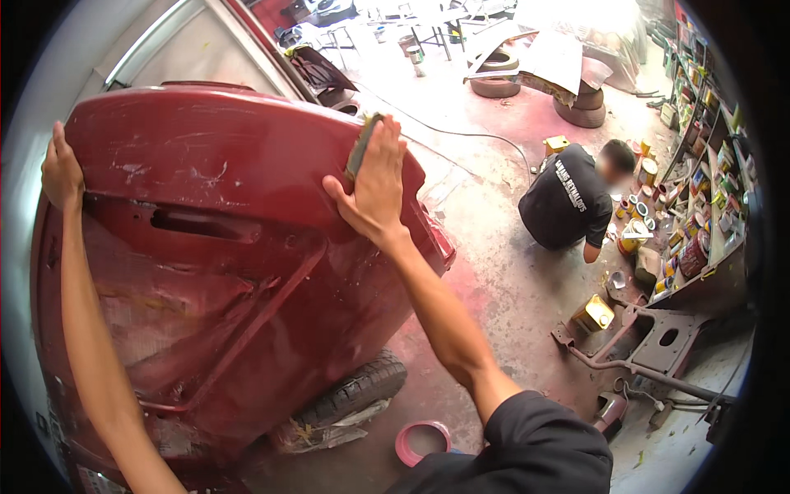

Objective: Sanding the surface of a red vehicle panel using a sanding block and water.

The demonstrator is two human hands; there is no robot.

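A large dark red car body (222, 140) with scuffs and pale scratches fills the left side. My left hand (62, 171) rests against its far left edge, fingers stretched upward along the rim. At the upper right edge, my right hand (380, 177) lies nearly flat, pressing a thin greyish-green sanding pad (362, 151) with a yellowish edge against the red metal. Its thumb points out to the left, and the palm hides part of the pad. Below the hands, the body has a slot-shaped opening (202, 225) and a dull, worn recessed area.
A tyre (358, 387) shows under the car body, near a pink ring (421, 443). To the right, a person in a black shirt (568, 198) crouches beside paint cans (634, 235). A metal frame (642, 337) and yellow can (594, 313) stand nearby. A hose (485, 134) crosses the floor.
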